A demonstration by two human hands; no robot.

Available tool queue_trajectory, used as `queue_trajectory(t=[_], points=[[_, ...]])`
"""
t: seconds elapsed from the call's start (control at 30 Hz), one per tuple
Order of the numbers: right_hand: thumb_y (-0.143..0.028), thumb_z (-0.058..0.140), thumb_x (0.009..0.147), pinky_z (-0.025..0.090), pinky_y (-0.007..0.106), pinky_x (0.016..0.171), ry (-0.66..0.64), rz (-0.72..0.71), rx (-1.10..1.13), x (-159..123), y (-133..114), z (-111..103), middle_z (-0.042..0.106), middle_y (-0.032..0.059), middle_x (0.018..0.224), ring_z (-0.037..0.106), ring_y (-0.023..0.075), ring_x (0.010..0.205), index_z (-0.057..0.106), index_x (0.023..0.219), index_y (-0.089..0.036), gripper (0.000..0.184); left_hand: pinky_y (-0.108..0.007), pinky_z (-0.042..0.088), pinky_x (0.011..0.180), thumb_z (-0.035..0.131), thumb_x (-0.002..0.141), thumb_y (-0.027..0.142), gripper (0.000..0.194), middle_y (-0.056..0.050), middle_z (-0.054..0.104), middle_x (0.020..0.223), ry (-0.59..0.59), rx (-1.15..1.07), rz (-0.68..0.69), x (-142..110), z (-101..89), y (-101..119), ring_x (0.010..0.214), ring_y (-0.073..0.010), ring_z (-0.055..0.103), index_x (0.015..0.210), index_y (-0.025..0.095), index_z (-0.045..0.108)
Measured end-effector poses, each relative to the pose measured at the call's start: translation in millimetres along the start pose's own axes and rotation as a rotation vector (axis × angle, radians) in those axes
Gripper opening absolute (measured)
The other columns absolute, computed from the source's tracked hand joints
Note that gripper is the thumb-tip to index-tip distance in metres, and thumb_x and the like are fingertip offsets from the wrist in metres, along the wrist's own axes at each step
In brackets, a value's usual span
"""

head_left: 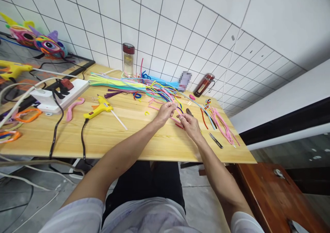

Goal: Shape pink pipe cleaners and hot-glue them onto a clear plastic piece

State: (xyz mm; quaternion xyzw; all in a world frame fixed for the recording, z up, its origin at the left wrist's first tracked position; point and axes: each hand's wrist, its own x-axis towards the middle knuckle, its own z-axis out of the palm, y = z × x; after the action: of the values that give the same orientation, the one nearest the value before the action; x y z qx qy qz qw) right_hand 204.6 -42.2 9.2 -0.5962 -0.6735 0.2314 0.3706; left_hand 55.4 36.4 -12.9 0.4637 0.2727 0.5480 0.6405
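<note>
Both hands meet over the middle of a light wooden table (123, 136). My left hand (165, 112) has its fingers pinched together on a thin pink pipe cleaner (173, 106). My right hand (189, 123) is closed too, its fingertips holding a pink-red pipe cleaner (179, 124) low over the tabletop. Just behind the hands lies a heap of coloured pipe cleaners (144, 85), green, yellow, blue and pink.
A yellow glue gun (99, 110) lies left of the hands, its cord over the front edge. A white power strip (58, 95) sits further left. Pink pipe cleaners (223, 127), a small cutter (216, 141), two bottles (128, 58) (203, 85) and colourful plush toys (38, 40) are around.
</note>
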Motion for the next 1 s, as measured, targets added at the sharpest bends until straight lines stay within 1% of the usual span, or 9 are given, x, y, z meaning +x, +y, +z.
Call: queue_trajectory(t=[0.07, 0.27, 0.43, 0.57, 0.67, 0.77, 0.83, 0.93, 1.0], points=[[-0.055, 0.055, 0.096, 0.038, 0.026, 0.054, -0.029, 0.012, 0.058, -5.1, -3.1, -1.3, 0.055, -0.0036, 0.058, 0.046, 0.0127, 0.051, 0.074, 0.098, -0.018, 0.041, -0.021, 0.026, 0.045, 0.074, 0.083, 0.047, 0.042, 0.008, 0.044, 0.052, 0.023, -0.013, -0.001, 1.8, -1.9, 1.3, 0.043, -0.0048, 0.037, 0.065, 0.020, 0.047], [-0.053, 0.054, 0.097, 0.037, 0.027, 0.055, -0.091, 0.029, 0.062, -18.3, -8.0, -3.7, 0.053, -0.0035, 0.055, 0.045, 0.0128, 0.050, 0.076, 0.095, -0.018, 0.041, -0.019, 0.027, 0.045, 0.072, 0.088, 0.045, 0.044, 0.009, 0.042, 0.050, 0.036, 0.031, 0.034, -1.1, 3.1, -3.1, 0.043, -0.0047, 0.035, 0.064, 0.020, 0.044], [-0.053, 0.053, 0.098, 0.035, 0.028, 0.058, -0.157, 0.052, 0.115, -31.6, -0.7, 0.0, 0.049, -0.0052, 0.056, 0.043, 0.0126, 0.052, 0.076, 0.106, -0.017, 0.043, -0.018, 0.027, 0.044, 0.071, 0.092, 0.045, 0.044, 0.009, 0.041, 0.050, 0.065, 0.056, -0.017, -5.2, 8.1, -2.1, 0.042, -0.0047, 0.034, 0.066, 0.020, 0.045], [-0.056, 0.053, 0.098, 0.031, 0.029, 0.057, -0.172, 0.107, 0.205, -39.5, 5.5, -1.1, 0.045, -0.0062, 0.055, 0.038, 0.0121, 0.052, 0.074, 0.108, -0.015, 0.047, -0.018, 0.024, 0.043, 0.070, 0.094, 0.043, 0.044, 0.010, 0.037, 0.050, 0.129, 0.005, -0.032, -3.4, 7.1, 3.7, 0.041, -0.0044, 0.033, 0.068, 0.020, 0.043], [-0.059, 0.057, 0.095, 0.027, 0.028, 0.054, -0.166, 0.144, 0.282, -40.9, 8.0, -3.2, 0.042, -0.0062, 0.059, 0.034, 0.0118, 0.052, 0.072, 0.113, -0.016, 0.049, -0.018, 0.025, 0.043, 0.068, 0.095, 0.045, 0.044, 0.009, 0.037, 0.051, 0.123, -0.009, -0.035, -3.4, 7.6, 4.6, 0.041, -0.0045, 0.034, 0.068, 0.020, 0.042], [-0.059, 0.062, 0.092, 0.023, 0.028, 0.052, -0.118, 0.154, 0.350, -38.3, 10.4, -3.8, 0.037, -0.0060, 0.065, 0.031, 0.0118, 0.055, 0.071, 0.116, -0.017, 0.050, -0.020, 0.025, 0.042, 0.063, 0.095, 0.056, 0.044, 0.007, 0.045, 0.056, 0.064, 0.007, -0.050, -7.5, 10.7, 1.8, 0.041, -0.0050, 0.038, 0.073, 0.019, 0.051], [-0.060, 0.062, 0.092, 0.021, 0.027, 0.052, -0.089, 0.151, 0.384, -34.8, 12.2, -3.3, 0.033, -0.0064, 0.065, 0.029, 0.0115, 0.055, 0.070, 0.113, -0.018, 0.048, -0.021, 0.026, 0.043, 0.065, 0.090, 0.064, 0.049, 0.007, 0.049, 0.057, -0.043, 0.053, -0.082, -11.9, 13.7, -1.9, 0.042, -0.0055, 0.039, 0.077, 0.018, 0.056], [-0.061, 0.061, 0.092, 0.022, 0.027, 0.052, -0.090, 0.132, 0.385, -29.8, 14.5, -2.1, 0.033, -0.0065, 0.064, 0.028, 0.0113, 0.055, 0.070, 0.105, -0.018, 0.046, -0.022, 0.029, 0.048, 0.073, 0.079, 0.069, 0.055, 0.006, 0.050, 0.056, -0.194, 0.127, -0.083, -16.4, 16.4, -9.3, 0.047, -0.0060, 0.040, 0.073, 0.016, 0.059], [-0.061, 0.060, 0.093, 0.027, 0.027, 0.052, -0.097, 0.120, 0.342, -29.1, 15.3, -1.7, 0.038, -0.0058, 0.064, 0.033, 0.0119, 0.055, 0.069, 0.103, -0.019, 0.044, -0.023, 0.030, 0.050, 0.074, 0.076, 0.070, 0.057, 0.005, 0.050, 0.056, -0.194, 0.159, -0.060, -15.9, 15.4, -14.4, 0.050, -0.0065, 0.040, 0.068, 0.016, 0.058]])
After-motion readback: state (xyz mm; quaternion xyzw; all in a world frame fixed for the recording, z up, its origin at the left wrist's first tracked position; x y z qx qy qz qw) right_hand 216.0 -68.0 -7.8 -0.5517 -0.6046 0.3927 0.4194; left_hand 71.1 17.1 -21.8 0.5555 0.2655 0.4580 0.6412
